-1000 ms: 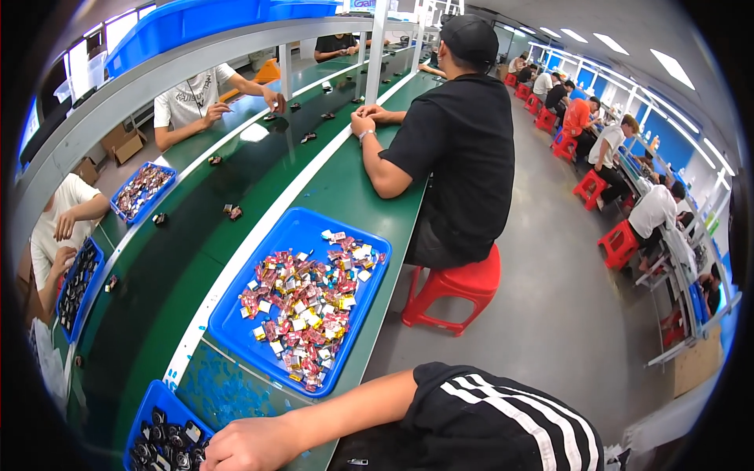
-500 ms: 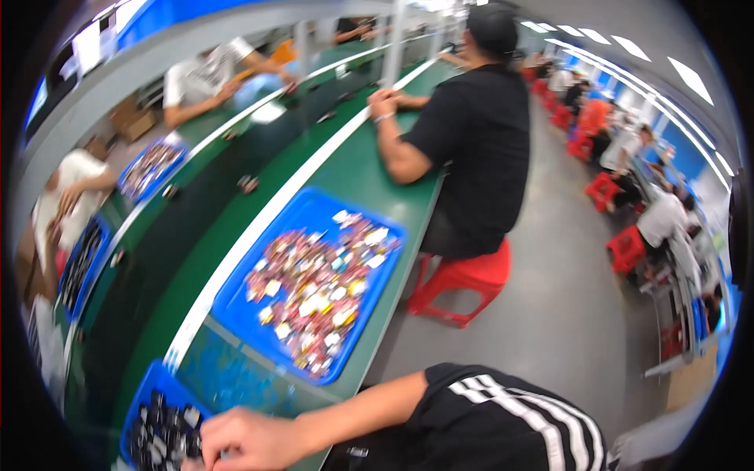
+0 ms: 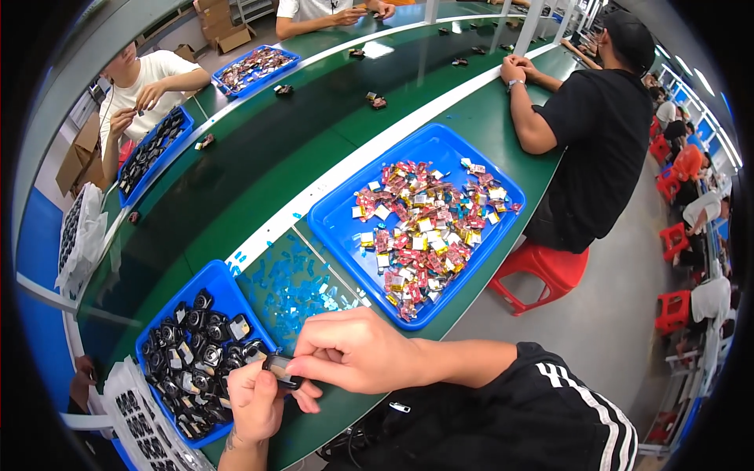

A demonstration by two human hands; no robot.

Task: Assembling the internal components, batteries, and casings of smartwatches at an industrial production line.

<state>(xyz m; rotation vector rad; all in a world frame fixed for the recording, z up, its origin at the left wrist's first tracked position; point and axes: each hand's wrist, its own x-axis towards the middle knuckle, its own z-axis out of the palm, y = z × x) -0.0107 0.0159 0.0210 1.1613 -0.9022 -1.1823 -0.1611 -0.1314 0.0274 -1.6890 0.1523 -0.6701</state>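
Observation:
Between my two hands is a small black plastic casing (image 3: pixel 280 370) with a pale, shiny face. My left hand (image 3: pixel 258 399) is closed round its near left side, thumb up. My right hand (image 3: pixel 357 351) pinches the other side with thumb and fingers. Just left of them stands a blue tray (image 3: pixel 219 276) heaped with black casings (image 3: pixel 206 355), several with round lens-like rings. Beyond my right hand lies a larger blue tray (image 3: pixel 320 210) of small red, white and yellow electronic parts (image 3: pixel 424 235). Blue film scraps (image 3: pixel 290 279) litter the bench between the trays.
A dark conveyor belt (image 3: pixel 259 149) carries scattered small parts past the green bench. Co-workers sit across it with blue trays (image 3: pixel 292 59). To the right, a person in black (image 3: pixel 601 149) sits on a red stool (image 3: pixel 550 271). Clear plastic trays (image 3: pixel 141 416) hold black parts at the lower left.
The view has swung left and steadied. My right hand, earlier over the tray of black casings, is now beside it. Both hands now show, gripping one black casing.

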